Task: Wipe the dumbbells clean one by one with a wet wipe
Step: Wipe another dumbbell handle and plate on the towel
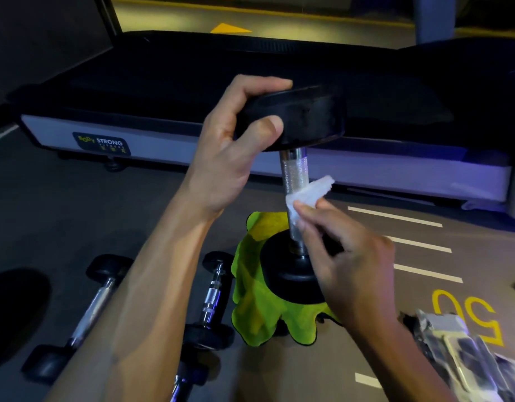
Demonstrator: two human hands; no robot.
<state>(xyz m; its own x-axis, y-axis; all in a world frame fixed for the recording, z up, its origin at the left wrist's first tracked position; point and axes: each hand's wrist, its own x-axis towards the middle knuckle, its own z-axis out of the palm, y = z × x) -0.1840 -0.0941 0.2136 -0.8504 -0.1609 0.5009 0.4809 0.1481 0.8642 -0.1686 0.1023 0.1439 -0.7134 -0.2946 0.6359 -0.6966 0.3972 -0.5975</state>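
Dumbbell [297, 181], large, black round heads, knurled chrome handle: standing upright on end, lower head resting on a lime-green microfibre cloth [256, 309] spread on the floor [152, 213].

Left hand [230, 152]: gripping the rim of the upper head, thumb on the near edge, fingers curled over the top.

Right hand [346, 262]: fingers pinching a white wet wipe [308, 192], which is pressed against the handle about midway down.

Two smaller dumbbells [85, 311], [212, 297]: lying on the floor to the left of the cloth, partly hidden by the left forearm; a third chrome handle shows at the bottom edge.

Wipe packet [459, 340], blurred: on the floor at lower right, beside a yellow painted "50".

Treadmill [192, 140], labelled "Body Strong": behind the standing dumbbell.
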